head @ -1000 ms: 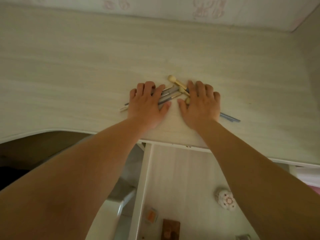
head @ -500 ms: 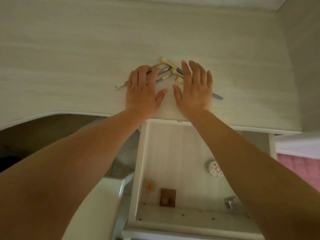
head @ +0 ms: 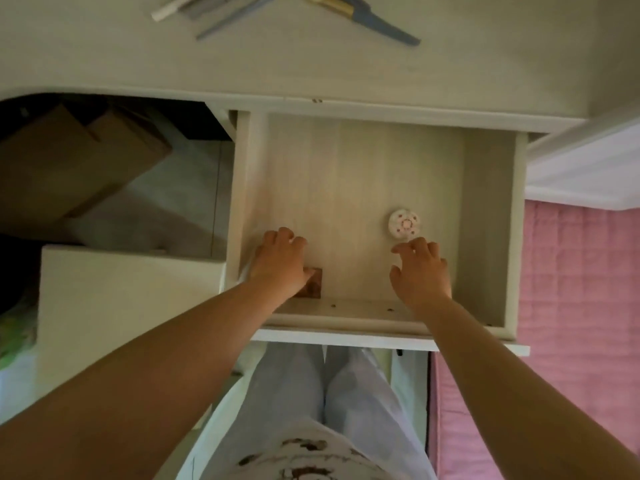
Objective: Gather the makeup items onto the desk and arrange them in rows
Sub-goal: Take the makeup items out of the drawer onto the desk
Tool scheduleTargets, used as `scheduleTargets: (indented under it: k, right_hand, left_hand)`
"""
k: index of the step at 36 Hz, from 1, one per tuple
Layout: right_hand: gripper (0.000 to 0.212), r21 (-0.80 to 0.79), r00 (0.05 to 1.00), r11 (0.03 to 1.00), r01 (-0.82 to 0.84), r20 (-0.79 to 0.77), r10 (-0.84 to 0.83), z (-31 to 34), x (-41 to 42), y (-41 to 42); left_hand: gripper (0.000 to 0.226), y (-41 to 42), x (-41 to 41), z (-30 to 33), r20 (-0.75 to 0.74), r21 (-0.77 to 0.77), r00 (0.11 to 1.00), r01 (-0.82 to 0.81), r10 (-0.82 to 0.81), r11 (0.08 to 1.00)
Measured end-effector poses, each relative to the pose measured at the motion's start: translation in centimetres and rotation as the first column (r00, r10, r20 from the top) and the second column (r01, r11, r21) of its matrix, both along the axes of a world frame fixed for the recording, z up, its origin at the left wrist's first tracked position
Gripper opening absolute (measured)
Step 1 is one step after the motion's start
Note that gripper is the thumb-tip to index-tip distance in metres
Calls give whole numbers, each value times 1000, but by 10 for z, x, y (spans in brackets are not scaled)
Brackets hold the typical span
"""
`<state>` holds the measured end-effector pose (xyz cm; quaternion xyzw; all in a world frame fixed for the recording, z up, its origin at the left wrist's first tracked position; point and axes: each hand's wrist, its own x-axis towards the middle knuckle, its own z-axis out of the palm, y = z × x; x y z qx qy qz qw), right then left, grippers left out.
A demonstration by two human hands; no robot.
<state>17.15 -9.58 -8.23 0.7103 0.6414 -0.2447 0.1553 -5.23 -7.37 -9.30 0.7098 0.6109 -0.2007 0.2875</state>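
- Drawer [head: 485,220] pulled out under desk [head: 346,74] front edge.
- Left hand [head: 280,265] over brown square compact [head: 313,287] at drawer's near-left corner; grasp impossible to tell.
- Right hand [head: 420,271] loosely curled, unladen, just short of round floral compact [head: 404,223].
- Brushes [head: 367,20] at desk's far edge.
- No readable writing.

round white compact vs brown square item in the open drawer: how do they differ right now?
Shape and colour: the round white compact is a pale disc with a pink pattern; the brown square item is dark and boxy.
Place: the compact lies toward the drawer's right, the brown item at its front left.
Contact: the left hand partly covers the brown item; the right hand is just short of the compact.
Both lie in the drawer.
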Motion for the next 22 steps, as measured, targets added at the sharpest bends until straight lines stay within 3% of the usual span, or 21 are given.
scheduleTargets:
  k: [3, 9, 22]
  right_hand:
    - [43, -173, 995, 983, 61, 91, -45, -9, 20, -11]
    - [41, -401, 994, 914, 54, 110, -10, -25, 40, -18]
    - [36, -380, 992, 924, -29, 104, 74, -45, 52, -13]
  left_hand:
    - [67, -4, 2, -8, -118, -76, 991, -69, 60, 995]
    - [76, -15, 3, -20, -146, -217, 973, -206, 177, 954]
    - [54, -16, 5, -28, -155, -314, 957, -283, 246, 906]
